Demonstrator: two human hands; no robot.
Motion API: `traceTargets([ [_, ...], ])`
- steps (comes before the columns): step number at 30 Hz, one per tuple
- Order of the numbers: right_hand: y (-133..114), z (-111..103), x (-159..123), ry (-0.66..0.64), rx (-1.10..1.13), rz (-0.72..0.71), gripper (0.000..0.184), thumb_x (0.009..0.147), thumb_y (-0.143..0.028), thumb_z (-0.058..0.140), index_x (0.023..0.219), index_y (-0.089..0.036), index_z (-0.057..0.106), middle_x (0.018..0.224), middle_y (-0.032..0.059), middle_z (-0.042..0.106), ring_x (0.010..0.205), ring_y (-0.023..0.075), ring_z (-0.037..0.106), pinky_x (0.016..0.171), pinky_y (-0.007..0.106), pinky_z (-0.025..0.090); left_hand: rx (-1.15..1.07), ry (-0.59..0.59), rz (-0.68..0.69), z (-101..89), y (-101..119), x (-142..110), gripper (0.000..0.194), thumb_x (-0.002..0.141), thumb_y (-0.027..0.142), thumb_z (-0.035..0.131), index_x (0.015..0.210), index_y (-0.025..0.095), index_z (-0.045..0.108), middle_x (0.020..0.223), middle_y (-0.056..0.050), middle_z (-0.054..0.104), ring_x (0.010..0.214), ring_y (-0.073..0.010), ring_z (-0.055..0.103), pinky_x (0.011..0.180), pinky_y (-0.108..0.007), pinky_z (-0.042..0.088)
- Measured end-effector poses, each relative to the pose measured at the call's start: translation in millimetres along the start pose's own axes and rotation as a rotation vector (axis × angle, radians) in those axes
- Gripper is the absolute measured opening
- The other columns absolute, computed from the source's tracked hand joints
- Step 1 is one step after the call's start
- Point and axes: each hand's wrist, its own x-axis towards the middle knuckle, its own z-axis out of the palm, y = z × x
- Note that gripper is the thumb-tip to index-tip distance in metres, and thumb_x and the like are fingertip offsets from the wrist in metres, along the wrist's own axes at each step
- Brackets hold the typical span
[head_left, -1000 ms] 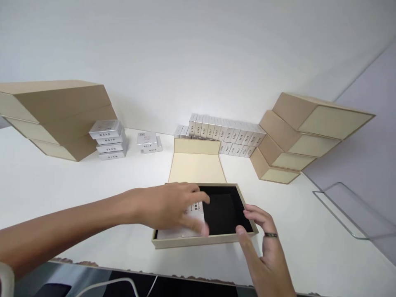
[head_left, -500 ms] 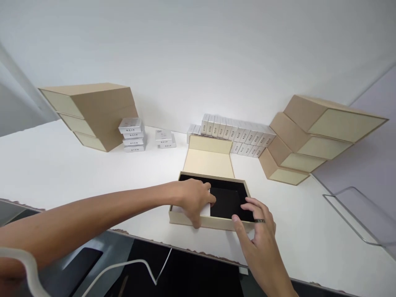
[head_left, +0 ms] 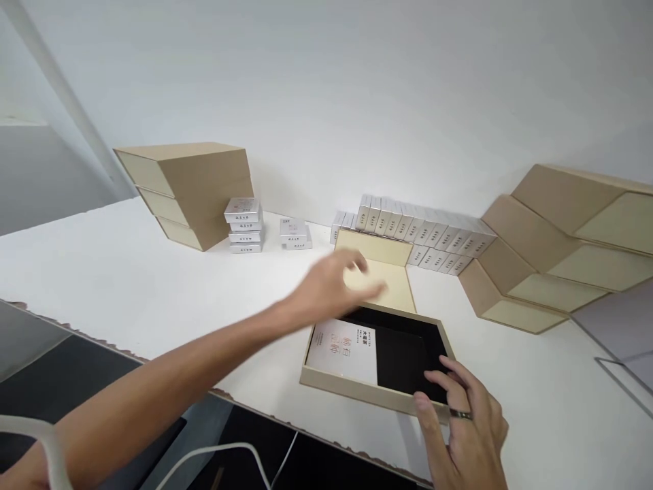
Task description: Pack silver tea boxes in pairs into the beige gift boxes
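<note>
An open tan box (head_left: 357, 386) with a black lining lies near the table's front edge, its lid (head_left: 383, 273) folded back flat. A white printed packet (head_left: 344, 341) lies flat in the box's left half; the right half is bare black. My left hand (head_left: 337, 286) hovers above the lid, fingers spread, holding nothing. My right hand (head_left: 462, 415), with a ring on it, rests on the box's front right corner, fingertips over the rim.
Tan boxes are stacked at the back left (head_left: 191, 190) and back right (head_left: 561, 252). Silver packets stand in a row (head_left: 418, 228) along the wall, with small stacks (head_left: 245, 224) and a pair (head_left: 294, 233) nearby. A white cable (head_left: 214, 452) hangs below the table edge.
My left hand has let go of the white packet, now lying in the box, and lifted away toward the back. My right hand stays at the box's corner. The view has shifted left.
</note>
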Motion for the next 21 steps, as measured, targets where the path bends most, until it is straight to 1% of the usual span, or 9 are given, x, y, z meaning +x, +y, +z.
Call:
traceTargets([
  [2,-0.2,2.9,-0.1,0.009,-0.013,0.004,0.04,0.099,-0.055,0.041,0.116,-0.024,0.059,0.14,0.013,0.05,0.126,0.0401,0.045,0.106,0.068,0.027,0.209,0.343,-0.246,-10.4,-31.7,31.2,0.049,0.088,0.056,0.063,0.118,0.021,0.05,0.128,-0.01,0.058,0.119,-0.0238,0.054,0.099,-0.034,0.044],
  [3,-0.8,4.5,0.1,0.014,-0.016,0.01,0.04,0.099,-0.055,0.041,0.117,-0.024,0.058,0.141,0.0135,0.049,0.127,0.0408,0.044,0.107,0.07,0.025,0.258,0.408,-0.345,-14.2,-49.0,48.2,0.059,0.085,0.053,0.068,0.126,0.017,0.045,0.136,-0.015,0.052,0.127,-0.029,0.049,0.104,-0.038,0.041],
  [5,-2.6,8.0,0.9,0.038,-0.024,0.02,0.039,0.098,-0.056,0.044,0.117,-0.024,0.057,0.141,0.0146,0.048,0.129,0.0425,0.043,0.108,0.071,0.023,0.303,0.455,-0.486,-18.1,-82.1,79.3,0.073,0.081,0.047,0.072,0.134,0.011,0.037,0.145,-0.026,0.04,0.136,-0.0393,0.039,0.11,-0.048,0.034],
  [7,-4.3,11.7,1.7,0.083,-0.04,0.02,0.038,0.097,-0.055,0.045,0.114,-0.024,0.057,0.139,0.0154,0.05,0.128,0.0432,0.045,0.107,0.07,0.025,0.311,0.44,-0.587,-17.7,-108.5,101.4,0.083,0.077,0.044,0.076,0.137,0.007,0.032,0.145,-0.032,0.037,0.137,-0.0474,0.035,0.11,-0.057,0.03],
  [10,-3.5,16.9,2.7,0.15,-0.076,-0.007,0.033,0.098,-0.052,0.044,0.11,-0.024,0.058,0.135,0.0163,0.052,0.121,0.0423,0.05,0.101,0.065,0.033,0.325,0.413,-0.681,-15.4,-131.7,114.7,0.089,0.074,0.037,0.078,0.14,0.008,0.027,0.143,-0.033,0.041,0.139,-0.0489,0.035,0.11,-0.059,0.029],
  [14,2.4,20.4,4.3,0.19,-0.093,-0.088,0.032,0.096,-0.049,0.046,0.106,-0.022,0.059,0.131,0.0186,0.054,0.115,0.0421,0.054,0.094,0.061,0.037,0.321,0.353,-0.748,-23.1,-139.6,106.7,0.091,0.068,0.034,0.082,0.138,0.011,0.029,0.145,-0.033,0.04,0.136,-0.0489,0.041,0.102,-0.055,0.04],
  [16,3.1,19.0,5.0,0.193,-0.092,-0.102,0.032,0.096,-0.048,0.048,0.105,-0.02,0.06,0.131,0.0198,0.054,0.113,0.0421,0.055,0.095,0.062,0.037,0.293,0.284,-0.74,-33.0,-135.6,97.8,0.088,0.065,0.036,0.083,0.133,0.01,0.034,0.135,-0.03,0.051,0.126,-0.0465,0.052,0.094,-0.048,0.046],
  [19,-1.8,9.8,5.7,0.174,0.037,-0.062,0.03,0.095,-0.047,0.052,0.106,-0.02,0.06,0.132,0.0188,0.053,0.112,0.0387,0.056,0.097,0.061,0.038,0.224,0.172,-0.64,-50.8,-114.3,82.0,0.076,0.072,0.046,0.075,0.129,0.012,0.038,0.114,-0.017,0.064,0.107,-0.0357,0.063,0.081,-0.038,0.049],
  [21,-6.9,-0.9,6.2,0.214,0.221,-0.016,0.023,0.094,-0.043,0.057,0.105,-0.022,0.059,0.131,0.0156,0.054,0.11,0.0334,0.058,0.097,0.057,0.042,0.173,0.112,-0.535,-59.1,-86.7,68.5,0.07,0.073,0.05,0.072,0.126,0.017,0.041,0.112,-0.012,0.065,0.099,-0.0297,0.065,0.075,-0.035,0.05],
])
